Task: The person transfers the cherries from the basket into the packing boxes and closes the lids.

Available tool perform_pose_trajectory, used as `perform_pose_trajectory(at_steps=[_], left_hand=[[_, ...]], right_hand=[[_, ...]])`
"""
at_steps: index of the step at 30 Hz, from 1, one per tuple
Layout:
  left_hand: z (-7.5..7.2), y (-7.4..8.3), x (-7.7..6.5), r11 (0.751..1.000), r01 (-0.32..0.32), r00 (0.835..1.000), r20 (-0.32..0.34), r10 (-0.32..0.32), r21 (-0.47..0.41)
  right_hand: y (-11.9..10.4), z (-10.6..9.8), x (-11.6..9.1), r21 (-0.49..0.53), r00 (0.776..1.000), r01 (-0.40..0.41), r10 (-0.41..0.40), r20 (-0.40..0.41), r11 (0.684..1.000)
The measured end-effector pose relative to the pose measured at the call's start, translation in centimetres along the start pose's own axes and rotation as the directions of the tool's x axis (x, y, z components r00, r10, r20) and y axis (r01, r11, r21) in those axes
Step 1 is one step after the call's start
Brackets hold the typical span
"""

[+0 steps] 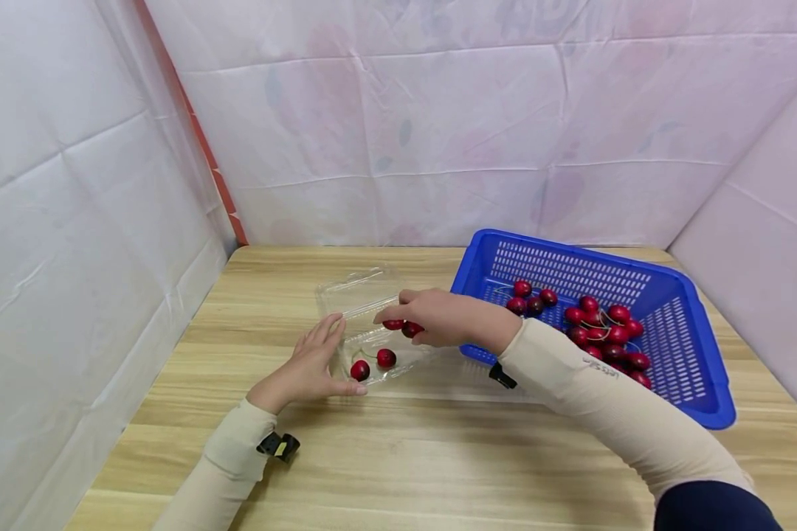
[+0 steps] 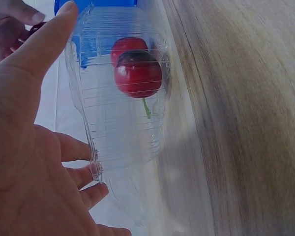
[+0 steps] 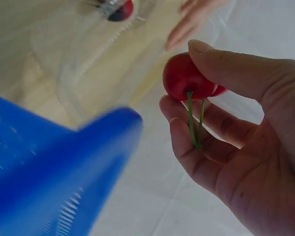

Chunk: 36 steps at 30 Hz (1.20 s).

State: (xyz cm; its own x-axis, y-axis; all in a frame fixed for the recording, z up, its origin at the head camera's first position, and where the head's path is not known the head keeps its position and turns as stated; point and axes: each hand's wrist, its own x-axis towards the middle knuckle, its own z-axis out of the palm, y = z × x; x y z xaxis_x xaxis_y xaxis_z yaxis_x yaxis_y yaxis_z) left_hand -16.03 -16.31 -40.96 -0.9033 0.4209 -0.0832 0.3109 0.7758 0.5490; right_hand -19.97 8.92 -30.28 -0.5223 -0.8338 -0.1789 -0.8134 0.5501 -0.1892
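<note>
A clear plastic clamshell box (image 2: 113, 130) lies on the table with its lid (image 1: 352, 291) folded back. Two red cherries (image 1: 386, 358) joined by green stems sit inside it. My left hand (image 1: 305, 369) is spread at the box's left end, its thumb along the near side and fingertips touching the rim. Over the box, my right hand (image 1: 441, 317) pinches a pair of cherries (image 3: 182, 78) between thumb and fingers; their green stems hang toward the palm. One held cherry is mostly hidden behind the other in the right wrist view.
A blue plastic basket (image 1: 704, 354) stands to the right, beneath and beyond my right forearm. Several cherries (image 1: 616, 335) with stems lie in it. White sheeting (image 1: 438, 147) walls the wooden table (image 1: 398, 464) at the back and sides.
</note>
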Motion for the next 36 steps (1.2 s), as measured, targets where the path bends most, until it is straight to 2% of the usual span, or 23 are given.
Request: perform_pose_trajectory(at_steps=[6,12,20,27,36], left_hand=[[-0.1,0.1,-0.1,1.000,-0.005,1.000,0.000,0.005,0.000],[-0.1,0.0,-0.1,1.000,-0.009,1.000,0.000,0.009,-0.003],[-0.1,-0.1,-0.1,1.000,-0.016,1.000,0.004,0.016,-0.001],[-0.1,-0.1,-0.1,1.000,-0.027,1.000,-0.001,0.027,0.008],[-0.2,0.0,-0.1,1.000,-0.026,1.000,0.005,0.026,-0.004]], right_hand=[[0.2,1.5,1.4,0.020,0.994,0.033,-0.035,0.102,0.999],[0.1,2.5,2.1,-0.012,0.985,0.015,-0.013,0.174,1.000],[-0.4,3.0,2.9,-0.139,0.979,0.075,-0.047,0.198,0.988],[-0.7,3.6,3.4,-0.058,0.972,0.105,-0.090,0.216,0.993],[-0.7,4.2,4.0,-0.020,0.981,0.074,-0.069,0.183,0.997]])
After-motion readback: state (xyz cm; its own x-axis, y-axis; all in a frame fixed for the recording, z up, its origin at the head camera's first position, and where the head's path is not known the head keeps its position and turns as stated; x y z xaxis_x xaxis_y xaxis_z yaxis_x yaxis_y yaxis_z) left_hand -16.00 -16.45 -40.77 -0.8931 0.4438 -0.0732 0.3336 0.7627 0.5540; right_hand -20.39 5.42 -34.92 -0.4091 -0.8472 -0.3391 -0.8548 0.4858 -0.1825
